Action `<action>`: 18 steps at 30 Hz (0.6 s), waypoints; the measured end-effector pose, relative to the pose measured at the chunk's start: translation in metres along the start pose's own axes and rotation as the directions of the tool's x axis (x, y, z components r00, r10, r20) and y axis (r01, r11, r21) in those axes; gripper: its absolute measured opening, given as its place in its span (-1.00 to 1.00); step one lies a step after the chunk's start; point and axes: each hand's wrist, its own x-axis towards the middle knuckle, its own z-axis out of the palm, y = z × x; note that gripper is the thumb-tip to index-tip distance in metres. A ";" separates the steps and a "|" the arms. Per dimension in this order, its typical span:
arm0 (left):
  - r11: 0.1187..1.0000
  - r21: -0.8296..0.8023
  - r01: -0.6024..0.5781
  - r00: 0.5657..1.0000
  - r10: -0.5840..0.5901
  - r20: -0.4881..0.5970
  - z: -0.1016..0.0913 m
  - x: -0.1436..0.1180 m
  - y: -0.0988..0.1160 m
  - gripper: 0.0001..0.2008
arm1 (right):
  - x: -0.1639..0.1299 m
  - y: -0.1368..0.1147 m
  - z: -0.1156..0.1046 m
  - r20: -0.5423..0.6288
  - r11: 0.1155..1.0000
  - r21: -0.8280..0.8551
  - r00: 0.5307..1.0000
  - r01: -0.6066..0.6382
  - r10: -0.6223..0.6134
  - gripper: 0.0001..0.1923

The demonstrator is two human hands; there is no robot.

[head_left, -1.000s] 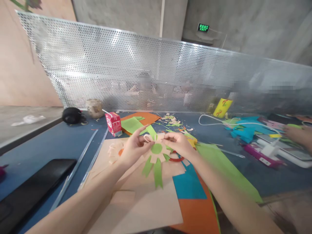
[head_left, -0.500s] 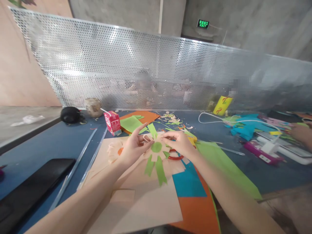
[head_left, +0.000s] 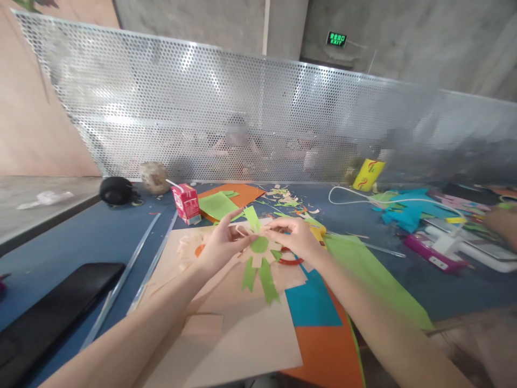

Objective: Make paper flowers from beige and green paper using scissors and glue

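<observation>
A paper flower [head_left: 259, 253] with beige petals, a green round centre and green strips hanging down is held a little above the table. My left hand [head_left: 220, 245] grips its left side, index finger stretched out. My right hand [head_left: 294, 237] pinches a petal at its upper right. Under it lie a beige sheet [head_left: 238, 328], a blue sheet [head_left: 313, 304] and an orange sheet [head_left: 327, 350]. A second beige flower with an orange centre [head_left: 189, 249] lies just left of my left hand. A red ring-shaped handle [head_left: 288, 260] shows under my right hand.
A red drink carton with a straw [head_left: 186, 202], a black round object [head_left: 116, 189] and a brownish lump [head_left: 154, 177] stand at the back left. A black flat slab [head_left: 52, 312] lies front left. Green paper [head_left: 371, 280], paper scraps, a white cable [head_left: 355, 200], and another person's hand [head_left: 503, 223] are to the right.
The flower has turned slightly in my hands and its green strips have swung a little to the right. The view has shifted a bit; both hands keep their hold.
</observation>
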 end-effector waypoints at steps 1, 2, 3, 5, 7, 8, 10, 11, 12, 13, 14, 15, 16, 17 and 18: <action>1.000 -0.006 0.004 1.000 -0.004 0.001 0.000 0.000 0.000 -0.29 | 0.000 0.001 0.001 0.014 1.000 0.018 1.000 -0.022 0.022 -0.82; 1.000 -0.011 0.006 1.000 -0.006 -0.002 0.001 0.000 -0.001 -0.29 | 0.000 0.002 0.001 0.027 0.998 0.038 0.999 -0.041 0.040 -0.81; 1.000 -0.017 0.005 1.000 -0.005 -0.006 0.001 0.001 -0.001 -0.29 | 0.000 0.003 0.002 0.037 0.997 0.059 0.998 -0.053 0.051 -0.81; 0.999 -0.032 -0.004 1.000 0.004 -0.012 0.002 0.001 -0.001 -0.30 | 0.001 0.005 0.003 0.049 0.994 0.086 0.997 -0.064 0.060 -0.80; 0.999 -0.036 -0.010 1.000 0.010 -0.014 0.002 0.001 0.000 -0.32 | 0.001 0.005 0.003 0.059 0.995 0.081 0.997 -0.059 0.054 -0.81; 0.999 -0.035 -0.012 1.000 0.012 -0.015 0.002 0.001 0.000 -0.32 | 0.001 0.004 0.002 0.064 0.996 0.069 0.997 -0.049 0.045 -0.81; 0.999 -0.031 -0.013 1.000 0.012 -0.011 0.002 0.001 0.001 -0.31 | 0.001 0.001 0.001 0.072 0.999 0.048 0.997 -0.022 0.019 -0.80; 0.999 -0.031 -0.014 1.000 0.014 -0.001 0.003 0.001 0.000 -0.30 | 0.001 -0.001 0.000 0.074 0.999 0.047 0.997 -0.007 0.004 -0.79; 0.999 -0.032 -0.019 1.000 0.019 0.012 0.003 0.001 -0.001 -0.30 | 0.000 -0.002 0.000 0.074 0.999 0.054 0.997 0.006 -0.010 -0.77; 0.999 -0.034 -0.024 0.999 0.025 0.025 0.003 0.001 -0.001 -0.30 | 0.000 -0.004 -0.001 0.076 0.998 0.069 0.997 0.011 -0.016 -0.74; 0.999 -0.035 -0.028 0.999 0.030 0.037 0.004 0.001 -0.003 -0.30 | 0.000 -0.004 -0.001 0.080 0.996 0.089 0.997 0.008 -0.015 -0.73; 0.999 -0.035 -0.033 0.998 0.034 0.045 0.004 0.001 -0.004 -0.30 | 0.000 -0.004 -0.001 0.084 0.994 0.111 0.996 -0.002 -0.008 -0.73; 0.999 -0.035 -0.038 0.998 0.039 0.047 0.004 0.001 -0.005 -0.30 | 0.000 -0.003 0.000 0.087 0.991 0.133 0.996 -0.016 0.004 -0.75; 0.999 -0.035 -0.042 0.998 0.044 0.047 0.005 0.001 -0.005 -0.31 | 0.001 -0.002 0.000 0.090 0.987 0.155 0.996 -0.034 0.020 -0.77; 0.998 -0.034 -0.046 0.998 0.047 0.045 0.005 0.001 -0.006 -0.32 | 0.001 -0.001 0.001 0.093 0.982 0.179 0.995 -0.054 0.038 -0.78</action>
